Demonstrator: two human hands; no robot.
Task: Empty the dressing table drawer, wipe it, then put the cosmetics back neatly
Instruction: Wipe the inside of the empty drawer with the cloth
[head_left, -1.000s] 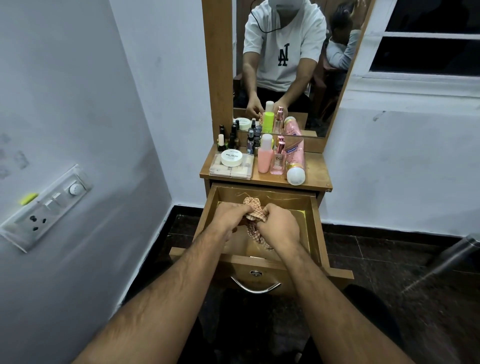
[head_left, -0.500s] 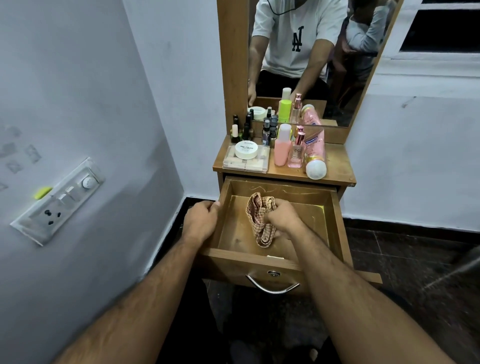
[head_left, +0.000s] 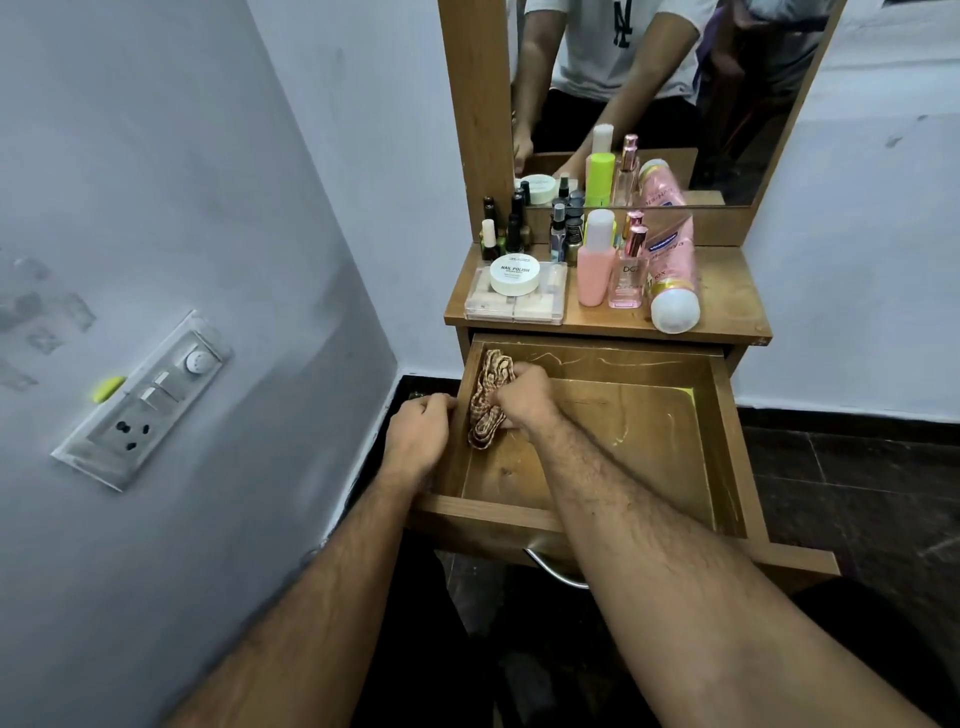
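The wooden drawer (head_left: 639, 431) of the dressing table stands pulled out, with only a checked cloth (head_left: 485, 400) inside. My right hand (head_left: 524, 397) grips the bunched cloth and holds it against the drawer's left inner wall. My left hand (head_left: 418, 436) curls over the drawer's left side wall from outside. The cosmetics stand on the tabletop (head_left: 727, 291): a white nail polish jar (head_left: 514, 273) on a clear box (head_left: 514, 306), small dark bottles (head_left: 511, 228), a pink bottle (head_left: 595, 260), a perfume bottle (head_left: 628, 270) and a lying pink lotion bottle (head_left: 672, 280).
A mirror (head_left: 649, 98) rises behind the tabletop and reflects a person. A grey wall with a switchboard (head_left: 150, 400) stands close on the left. The drawer's metal handle (head_left: 556, 569) shows below my right forearm. Dark floor tiles (head_left: 857, 493) lie to the right.
My left hand let go of the cloth and took hold of the drawer's left wall. My right hand carried the cloth from the drawer's middle to its left inner wall.
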